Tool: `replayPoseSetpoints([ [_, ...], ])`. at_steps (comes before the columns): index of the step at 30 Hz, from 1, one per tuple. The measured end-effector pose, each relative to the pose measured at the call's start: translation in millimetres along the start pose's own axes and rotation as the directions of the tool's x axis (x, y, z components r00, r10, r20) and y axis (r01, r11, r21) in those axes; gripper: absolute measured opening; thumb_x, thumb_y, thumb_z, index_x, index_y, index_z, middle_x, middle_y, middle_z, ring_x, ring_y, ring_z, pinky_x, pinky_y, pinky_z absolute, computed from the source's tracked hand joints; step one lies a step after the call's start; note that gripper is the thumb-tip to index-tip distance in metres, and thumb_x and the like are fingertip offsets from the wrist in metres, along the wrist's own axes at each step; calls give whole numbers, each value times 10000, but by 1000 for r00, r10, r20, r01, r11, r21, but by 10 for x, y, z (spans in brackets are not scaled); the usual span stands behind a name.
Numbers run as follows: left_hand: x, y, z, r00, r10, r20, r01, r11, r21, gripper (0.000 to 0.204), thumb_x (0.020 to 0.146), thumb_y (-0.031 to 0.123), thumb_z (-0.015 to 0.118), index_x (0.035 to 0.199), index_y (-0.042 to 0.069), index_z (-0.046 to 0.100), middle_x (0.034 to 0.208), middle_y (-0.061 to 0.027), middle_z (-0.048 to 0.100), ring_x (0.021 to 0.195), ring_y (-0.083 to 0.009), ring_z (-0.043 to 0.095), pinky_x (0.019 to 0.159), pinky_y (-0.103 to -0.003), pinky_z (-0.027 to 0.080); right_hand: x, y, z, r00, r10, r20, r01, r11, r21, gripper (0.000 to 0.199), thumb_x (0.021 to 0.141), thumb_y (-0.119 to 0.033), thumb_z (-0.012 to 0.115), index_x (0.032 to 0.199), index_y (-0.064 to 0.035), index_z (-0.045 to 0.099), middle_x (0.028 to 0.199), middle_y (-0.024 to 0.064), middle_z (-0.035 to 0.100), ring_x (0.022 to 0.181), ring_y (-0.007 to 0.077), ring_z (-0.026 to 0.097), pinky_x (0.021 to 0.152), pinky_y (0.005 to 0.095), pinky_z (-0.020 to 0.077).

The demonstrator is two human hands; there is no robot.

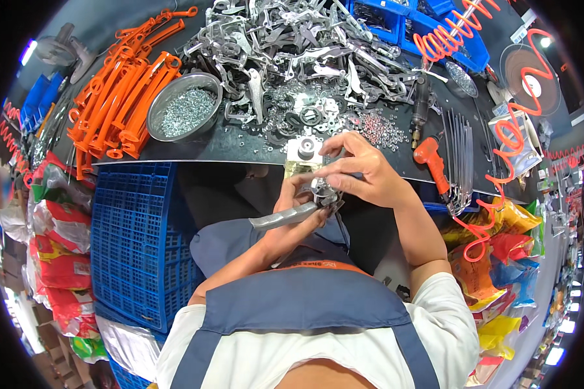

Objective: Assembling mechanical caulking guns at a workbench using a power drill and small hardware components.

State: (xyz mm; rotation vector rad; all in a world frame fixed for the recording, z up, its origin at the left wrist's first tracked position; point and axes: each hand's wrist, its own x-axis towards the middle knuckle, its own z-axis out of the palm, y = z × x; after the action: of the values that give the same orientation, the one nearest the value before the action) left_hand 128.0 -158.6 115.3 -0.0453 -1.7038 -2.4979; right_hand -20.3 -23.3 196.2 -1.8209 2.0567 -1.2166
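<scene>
A crowded dark counter [240, 146] spread out in front of the person. A tall heap of silver metal parts [292, 52] covered its far middle, with loose small nuts [376, 129] scattered along the near side of the heap. To the left sat a metal bowl [189, 82] of tiny shiny fasteners [188, 113], and beside it lay a pile of long orange pieces [113, 107] with ringed ends. On the right were a dark driver [422, 100], an orange pistol-shaped tool [431, 165] and a bunch of thin metal rods [459, 155]; a red coiled hose [431, 47] looped over that side, near some blue bins [474, 55]. Below the counter's left part stood a blue crate [133, 240]. Right at the near edge, a small pale block [293, 155] with a round post stood just beyond the hands, between them and the loose parts.

The grey metal lever [282, 217] was held in front of the person, its blade pointing left. The left hand [292, 235] was closed around it from below – fingers wrapped near its fitting end. The right hand [370, 170] hung over that end, fingers bent and partly spread, thumb and forefinger close to the fitting – whether they pinched it, I could not tell
</scene>
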Motion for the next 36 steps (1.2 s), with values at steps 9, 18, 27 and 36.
replayPoseSetpoints([
  [9,217,152,-218,836,481,264,-549,734,401,473,754,-5,598,1224,-6,552,1264,-238,519,1189,-394,503,974,-445,424,-616,142,498,861,477,-178,-329,787,521,364,959,-260,464,1228,-17,502,1027,59,581,964,154,537,873,301,419],
  [18,417,-55,37,696,599,395,-702,684,199,371,728,-39,565,1095,-27,624,1162,-221,591,1138,-432,539,964,-471,440,-739,-71,1010,591,633,-500,-190,712,676,663,934,-602,328,1162,2,482,813,0,592,577,35,504,482,173,366],
  [27,-73,1013,-612,453,838,305,-885,381,267,340,821,268,609,1105,82,585,1129,-212,587,956,-358,576,828,-510,493,9,199,400,723,98,-684,-173,984,-42,151,810,14,631,958,6,603,836,98,636,691,161,625,636,266,495],
  [36,169,-101,-327,644,682,347,-574,131,808,367,682,44,686,1045,40,632,1148,-143,611,1111,-331,578,1033,-540,316,343,1194,504,930,155,-333,-310,817,-486,211,697,-59,699,907,-73,678,1007,67,548,967,269,524,848,362,458],
])
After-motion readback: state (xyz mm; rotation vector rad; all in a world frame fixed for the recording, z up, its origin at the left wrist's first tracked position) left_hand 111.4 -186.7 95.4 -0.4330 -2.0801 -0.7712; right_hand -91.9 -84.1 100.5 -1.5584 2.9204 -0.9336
